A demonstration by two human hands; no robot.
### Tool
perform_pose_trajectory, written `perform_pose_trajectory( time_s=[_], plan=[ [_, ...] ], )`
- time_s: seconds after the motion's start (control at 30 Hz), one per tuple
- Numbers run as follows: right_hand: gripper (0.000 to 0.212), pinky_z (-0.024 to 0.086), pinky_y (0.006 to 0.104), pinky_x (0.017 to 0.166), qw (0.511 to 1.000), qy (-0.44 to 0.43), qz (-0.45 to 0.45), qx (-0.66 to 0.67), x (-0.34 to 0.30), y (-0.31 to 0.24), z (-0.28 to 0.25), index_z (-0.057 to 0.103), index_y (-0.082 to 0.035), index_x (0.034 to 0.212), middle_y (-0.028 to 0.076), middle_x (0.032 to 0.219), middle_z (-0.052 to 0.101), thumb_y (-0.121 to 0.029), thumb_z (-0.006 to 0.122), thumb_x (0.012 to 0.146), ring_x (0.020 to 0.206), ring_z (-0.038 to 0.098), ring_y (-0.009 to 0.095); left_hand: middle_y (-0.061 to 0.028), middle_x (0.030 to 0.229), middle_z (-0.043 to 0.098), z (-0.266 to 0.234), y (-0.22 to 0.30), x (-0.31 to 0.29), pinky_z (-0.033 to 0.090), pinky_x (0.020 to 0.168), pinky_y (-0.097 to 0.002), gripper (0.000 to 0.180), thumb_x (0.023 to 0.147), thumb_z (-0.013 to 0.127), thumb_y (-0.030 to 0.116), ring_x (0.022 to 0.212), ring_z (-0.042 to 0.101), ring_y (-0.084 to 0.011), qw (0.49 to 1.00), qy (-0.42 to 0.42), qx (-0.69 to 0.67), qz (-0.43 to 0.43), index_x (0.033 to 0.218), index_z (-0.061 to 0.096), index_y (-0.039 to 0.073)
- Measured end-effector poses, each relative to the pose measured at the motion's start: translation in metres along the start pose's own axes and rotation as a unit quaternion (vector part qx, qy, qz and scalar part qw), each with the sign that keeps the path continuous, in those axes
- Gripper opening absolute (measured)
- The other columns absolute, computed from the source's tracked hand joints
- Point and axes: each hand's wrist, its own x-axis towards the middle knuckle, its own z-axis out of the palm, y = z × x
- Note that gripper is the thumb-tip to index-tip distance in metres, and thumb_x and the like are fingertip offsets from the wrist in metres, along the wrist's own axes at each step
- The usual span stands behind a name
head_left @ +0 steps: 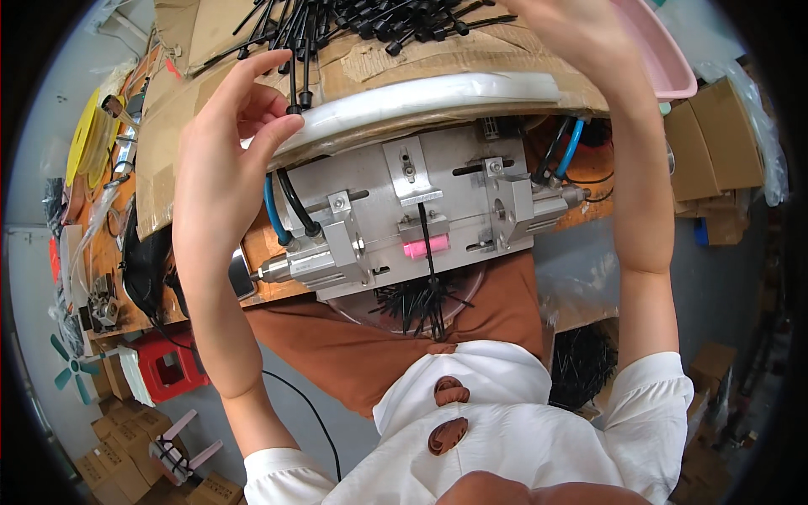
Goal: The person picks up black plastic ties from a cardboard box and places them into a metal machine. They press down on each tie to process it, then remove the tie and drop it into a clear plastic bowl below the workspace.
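Observation:
My left hand [231,135] is at the left front edge of the cardboard-covered surface. Its thumb and index finger close on a thin black stick with a knobbed end [293,88], and a similar stick is right beside it. My right hand [581,38] reaches over the far right of the cardboard; its fingers run out of the picture at the top, so their grip is hidden. Between my arms sits a metal fixture [379,219] with two side cylinders. One black stick [424,227] lies across its middle, over a pink piece [427,246].
A pile of black knobbed sticks [387,21] covers the back of the cardboard [353,67]. A white padded strip [438,97] runs along its front edge. Blue hoses [272,210] reach the cylinders. A pink tub [665,50] stands right. More sticks [412,303] lie in a bowl at my lap.

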Motion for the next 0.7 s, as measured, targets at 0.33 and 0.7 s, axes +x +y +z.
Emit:
perform_pose_trajectory(
  time_s=[0.33,0.7],
  plan=[
    [0.016,0.047,0.0235,0.061,0.909,0.023,0.069,0.410,-0.059,-0.028,-0.022,0.061,0.000,0.104,0.008,0.081,0.063,-0.008,0.056,0.092,0.069,0.058,0.011,-0.0110,0.095,0.059,0.062,0.034,-0.125,0.048,0.078,-0.0343,0.044,0.072,0.062,-0.011,0.086,0.055,-0.0256,0.988,0.042,0.100,0.106,0.115,0.059,-0.003],
    [0.030,0.039,0.0163,0.050,0.916,0.141,0.100,0.362,-0.123,-0.051,-0.009,0.057,0.002,0.107,0.015,0.086,0.064,-0.021,0.065,0.090,0.057,0.051,0.008,-0.0128,0.097,0.048,0.134,0.039,-0.162,0.047,0.077,-0.0323,0.073,0.069,0.057,-0.010,0.085,0.050,-0.0243,0.977,-0.078,0.194,0.048,0.138,0.035,-0.011]
  ],
)
